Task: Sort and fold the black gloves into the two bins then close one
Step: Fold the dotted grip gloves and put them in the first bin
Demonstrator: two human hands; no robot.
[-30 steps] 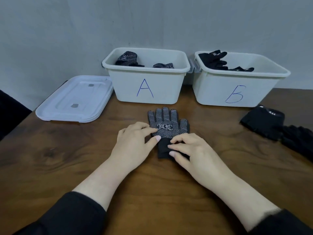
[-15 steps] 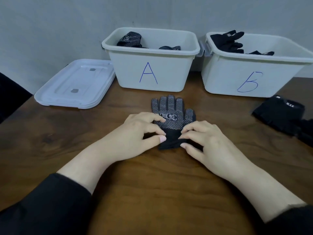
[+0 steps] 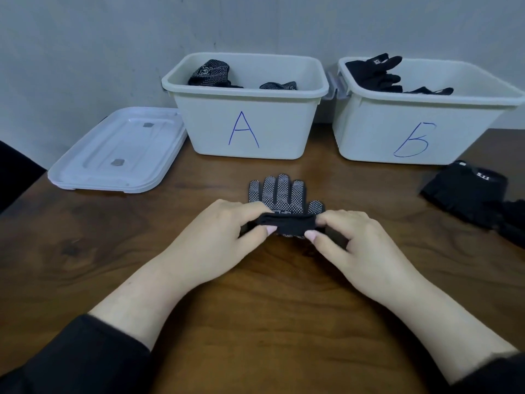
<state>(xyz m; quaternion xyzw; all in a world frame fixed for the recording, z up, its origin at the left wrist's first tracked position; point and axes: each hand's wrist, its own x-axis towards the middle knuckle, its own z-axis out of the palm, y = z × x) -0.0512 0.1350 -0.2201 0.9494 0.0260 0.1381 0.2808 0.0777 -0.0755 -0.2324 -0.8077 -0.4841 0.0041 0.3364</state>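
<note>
Dotted glove cuff pinched by both hands, knuckles up

We see the dotted glove cuff now lifted off the table and folded up over the palm, covering most of its logo. Left hand and right hand now pinch the cuff ends, where before they lay flatter on it.

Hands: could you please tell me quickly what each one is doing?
Left hand: pinches the black dotted knit glove's cuff.
Right hand: pinches that cuff too.
</note>
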